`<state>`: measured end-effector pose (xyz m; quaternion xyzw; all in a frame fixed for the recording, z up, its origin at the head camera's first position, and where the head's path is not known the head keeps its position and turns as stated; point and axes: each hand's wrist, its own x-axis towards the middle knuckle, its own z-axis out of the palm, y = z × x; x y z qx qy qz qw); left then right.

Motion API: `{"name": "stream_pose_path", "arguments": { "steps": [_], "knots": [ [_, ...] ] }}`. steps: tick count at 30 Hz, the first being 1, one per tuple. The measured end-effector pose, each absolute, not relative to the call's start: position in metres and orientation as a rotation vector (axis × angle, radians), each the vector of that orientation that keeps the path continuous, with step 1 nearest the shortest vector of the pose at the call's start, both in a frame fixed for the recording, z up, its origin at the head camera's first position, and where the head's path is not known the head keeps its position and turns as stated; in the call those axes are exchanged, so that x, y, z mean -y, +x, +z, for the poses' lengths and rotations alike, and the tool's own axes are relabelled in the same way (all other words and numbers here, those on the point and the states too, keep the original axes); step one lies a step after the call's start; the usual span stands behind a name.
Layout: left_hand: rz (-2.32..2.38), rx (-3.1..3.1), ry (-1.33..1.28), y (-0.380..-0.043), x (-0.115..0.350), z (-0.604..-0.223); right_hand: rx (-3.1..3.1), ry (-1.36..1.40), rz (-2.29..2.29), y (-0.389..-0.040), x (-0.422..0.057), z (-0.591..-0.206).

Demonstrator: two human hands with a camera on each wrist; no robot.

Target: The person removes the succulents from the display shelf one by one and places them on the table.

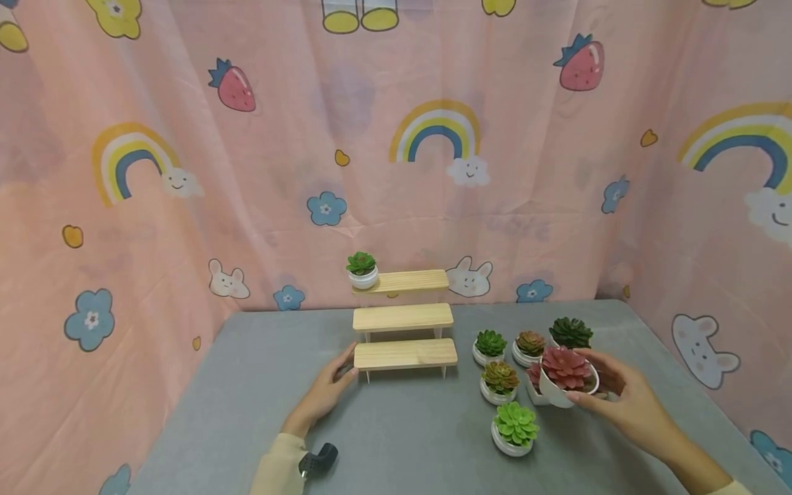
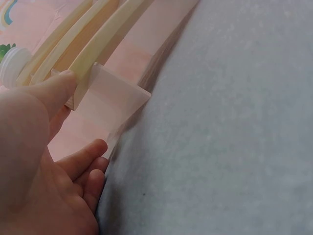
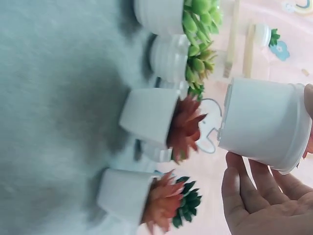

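Observation:
My right hand [image 1: 634,399] holds up a white round pot [image 3: 266,125] with a red artificial succulent [image 1: 564,368], thumb and fingers at its sides. It hangs above the table among the other potted succulents, partly covering a square white pot with reddish leaves [image 3: 186,129]. At the left end of a three-step wooden stand [image 1: 405,354], my left hand [image 1: 324,392] grips the lowest board between thumb and forefinger. The left wrist view shows the thumb [image 2: 63,85] on the board's edge, other fingers loosely bent near the clear leg [image 2: 115,95]. A small green succulent [image 1: 361,269] sits on the top step's left end.
Right of the stand are a bright green succulent [image 1: 516,427], an olive-brown one [image 1: 500,381], a green one [image 1: 490,346], a brownish one [image 1: 530,346] and a dark green one [image 1: 570,332]. Pink patterned cloth [image 1: 278,172] hangs behind the grey table [image 1: 396,440].

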<state>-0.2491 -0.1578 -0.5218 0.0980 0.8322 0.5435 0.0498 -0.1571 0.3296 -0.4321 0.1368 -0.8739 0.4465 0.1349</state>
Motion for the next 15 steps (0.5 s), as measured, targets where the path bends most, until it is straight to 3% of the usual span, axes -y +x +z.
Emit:
{"name": "stream_pose_path", "arguments": {
  "steps": [15],
  "knots": [
    [1.645, -2.542, 0.292, -0.249, 0.158, -0.522, 2.604, 0.227, 1.232, -0.136, -0.347, -0.466]
  ]
}}
